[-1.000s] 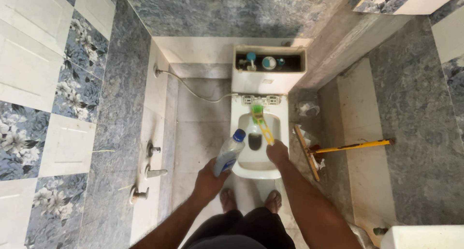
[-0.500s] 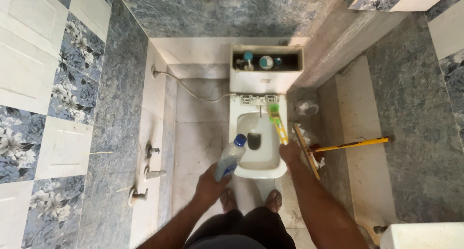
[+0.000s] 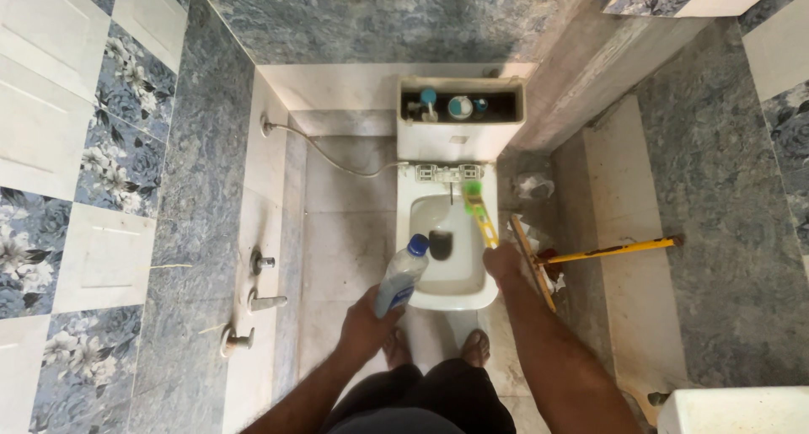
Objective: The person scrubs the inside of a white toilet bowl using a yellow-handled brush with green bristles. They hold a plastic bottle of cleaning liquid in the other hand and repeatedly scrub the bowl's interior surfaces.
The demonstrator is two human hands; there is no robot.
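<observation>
- Your brush (image 3: 477, 213) has slid from the bowl's middle to its right rim, right hand (image 3: 504, 264) gripping the handle.
- Left hand (image 3: 367, 316) grips the cleaner bottle (image 3: 402, 275), hovering just left of the toilet bowl (image 3: 447, 295).
- Looks like mid-scrub; next stroke wants steady pressure along the rim.

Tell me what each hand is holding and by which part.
Left hand grips the bottle by its lower body; right hand holds the toilet brush by its yellow handle's end.
</observation>
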